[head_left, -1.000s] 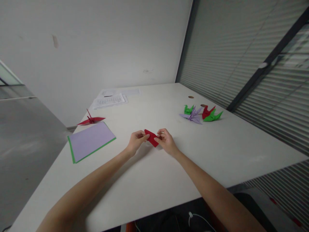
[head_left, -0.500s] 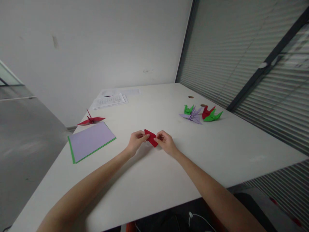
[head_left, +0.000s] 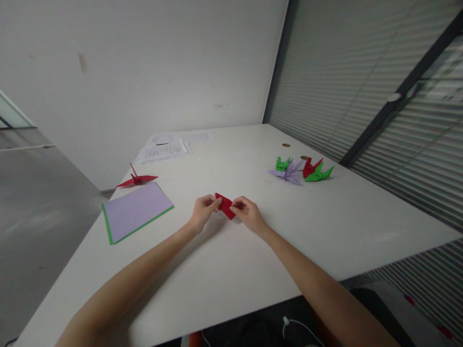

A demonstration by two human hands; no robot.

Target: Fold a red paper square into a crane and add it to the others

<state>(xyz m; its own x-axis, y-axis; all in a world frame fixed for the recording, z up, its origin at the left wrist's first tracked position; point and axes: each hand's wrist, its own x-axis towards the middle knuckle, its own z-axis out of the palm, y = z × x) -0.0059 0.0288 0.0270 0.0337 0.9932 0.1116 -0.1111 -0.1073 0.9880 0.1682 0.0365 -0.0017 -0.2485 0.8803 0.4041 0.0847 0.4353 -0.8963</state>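
The left hand (head_left: 203,212) pinches the folded red paper (head_left: 226,208) between thumb and fingers from nine o'clock, and the right hand (head_left: 249,214) pinches its opposite edge from three o'clock, so both grips are narrow and closed on the same small piece. The paper sits tilted in front of the person, over the near middle of the white table (head_left: 224,274); whether its lower corner touches the surface cannot be told. A second ago the right fingers stood raised and loosely spread above the edge; now they are curled in against the thumb, and the paper has slid a touch toward nine o'clock. Everything else on the table lies as it did. Taking the paper as the dial's centre, a lilac sheet (head_left: 137,212) rests on green paper (head_left: 107,229) at nine o'clock, with a red crane (head_left: 136,180) just beyond it. Around two o'clock a lilac crane (head_left: 289,172) is grouped with two green ones and a red one. Between ten and eleven lie printed sheets (head_left: 164,152), their lines too small to read, with a dark, thin stick (head_left: 162,144) near them. At twelve, faint marks (head_left: 220,106) on the wall (head_left: 173,62) are illegible.
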